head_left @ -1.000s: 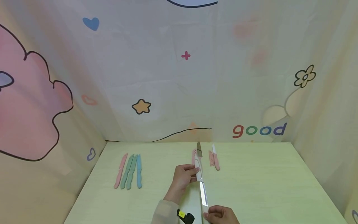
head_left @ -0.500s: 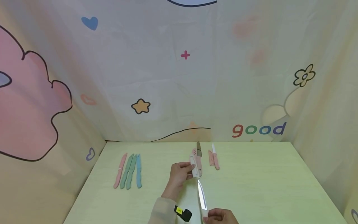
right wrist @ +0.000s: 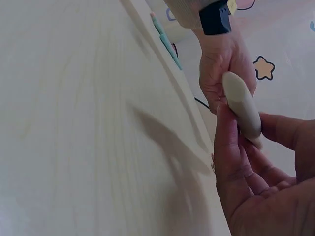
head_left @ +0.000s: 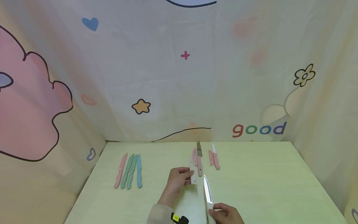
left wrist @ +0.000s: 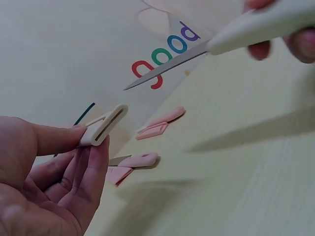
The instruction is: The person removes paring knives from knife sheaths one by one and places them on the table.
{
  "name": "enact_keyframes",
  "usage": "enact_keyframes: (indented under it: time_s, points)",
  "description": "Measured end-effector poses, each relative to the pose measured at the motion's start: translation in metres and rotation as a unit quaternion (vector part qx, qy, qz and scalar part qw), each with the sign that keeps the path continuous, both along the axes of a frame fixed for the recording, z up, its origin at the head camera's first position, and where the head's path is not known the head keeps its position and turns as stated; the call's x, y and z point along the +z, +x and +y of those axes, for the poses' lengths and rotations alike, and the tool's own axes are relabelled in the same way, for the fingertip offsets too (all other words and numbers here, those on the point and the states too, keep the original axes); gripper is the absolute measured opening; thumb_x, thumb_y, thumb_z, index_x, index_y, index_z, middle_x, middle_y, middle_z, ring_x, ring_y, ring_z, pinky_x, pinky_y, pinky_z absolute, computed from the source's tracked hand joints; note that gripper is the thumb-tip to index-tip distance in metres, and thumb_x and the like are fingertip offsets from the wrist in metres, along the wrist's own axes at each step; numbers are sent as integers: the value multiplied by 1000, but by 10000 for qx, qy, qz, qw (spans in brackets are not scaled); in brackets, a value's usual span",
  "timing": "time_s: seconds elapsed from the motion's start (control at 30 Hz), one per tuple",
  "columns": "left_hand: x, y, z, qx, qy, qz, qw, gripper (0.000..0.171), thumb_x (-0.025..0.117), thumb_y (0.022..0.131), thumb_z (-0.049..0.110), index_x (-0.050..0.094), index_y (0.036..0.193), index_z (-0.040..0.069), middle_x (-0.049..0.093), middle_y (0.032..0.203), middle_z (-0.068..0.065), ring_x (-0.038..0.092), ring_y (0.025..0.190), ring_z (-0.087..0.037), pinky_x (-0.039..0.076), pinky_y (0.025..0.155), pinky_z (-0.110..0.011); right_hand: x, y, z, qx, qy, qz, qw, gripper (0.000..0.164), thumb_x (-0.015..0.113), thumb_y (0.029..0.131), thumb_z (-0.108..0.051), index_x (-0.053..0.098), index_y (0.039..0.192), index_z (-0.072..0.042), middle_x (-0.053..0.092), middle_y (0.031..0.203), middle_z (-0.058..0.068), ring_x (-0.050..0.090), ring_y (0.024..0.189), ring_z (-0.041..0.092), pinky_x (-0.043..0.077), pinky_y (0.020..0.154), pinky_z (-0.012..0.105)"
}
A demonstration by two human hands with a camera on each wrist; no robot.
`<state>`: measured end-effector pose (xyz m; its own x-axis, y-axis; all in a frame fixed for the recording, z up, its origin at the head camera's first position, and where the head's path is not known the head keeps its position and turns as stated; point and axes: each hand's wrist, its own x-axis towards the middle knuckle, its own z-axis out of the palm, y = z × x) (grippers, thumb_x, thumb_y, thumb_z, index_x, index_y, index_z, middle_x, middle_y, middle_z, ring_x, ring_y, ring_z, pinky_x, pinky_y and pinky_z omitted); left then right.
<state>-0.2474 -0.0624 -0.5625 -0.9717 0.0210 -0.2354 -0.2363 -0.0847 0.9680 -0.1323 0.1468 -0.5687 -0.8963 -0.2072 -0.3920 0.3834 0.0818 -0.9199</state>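
My left hand (head_left: 179, 179) pinches a white knife sheath (head_left: 193, 174) between thumb and fingers; its slotted end shows in the left wrist view. My right hand (head_left: 225, 213) grips the white handle of a knife (head_left: 207, 189), whose bare blade points away toward the back of the table. Blade and sheath are apart. In the right wrist view the butt of the white handle (right wrist: 241, 105) sits between thumb and fingers. Just beyond the sheath lies a pink-handled knife (head_left: 199, 165) with a grey blade, beside its pink sheath (head_left: 194, 155).
A smaller pink knife (head_left: 216, 160) lies with its pink sheath (head_left: 211, 158) at the back, right of centre. On the left, sheathed knives lie side by side: one pink (head_left: 121, 171), two green and one blue (head_left: 139, 171). A printed curtain (head_left: 167, 77) stands behind the table (head_left: 265, 183).
The white knife has come out of its sheath. My right hand has moved it slightly right, while my left hand has drawn the sheath left and a little nearer.
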Motion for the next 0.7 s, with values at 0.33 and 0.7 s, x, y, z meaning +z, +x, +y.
enact_keyframes:
  time_s: [0.33, 0.7]
  points:
    - [0, 23, 10, -876, 144, 74, 9960, 25, 72, 86, 14, 68, 104, -3, 73, 90, -16, 68, 75, -27, 61, 58, -31, 7, -8, 6, -155, -119, 81, 9998, 53, 70, 89, -33, 58, 118, 9, 74, 90, 12, 67, 79, 29, 61, 63, 37]
    - [-7, 36, 16, -1067, 111, 12, 9942, 23, 73, 85, 15, 68, 101, 0, 74, 88, -13, 68, 73, -25, 61, 55, -29, 10, -11, 9, 11, -386, -82, 9992, 60, 72, 87, -25, 48, 127, 13, 73, 97, 13, 66, 84, 30, 61, 67, 38]
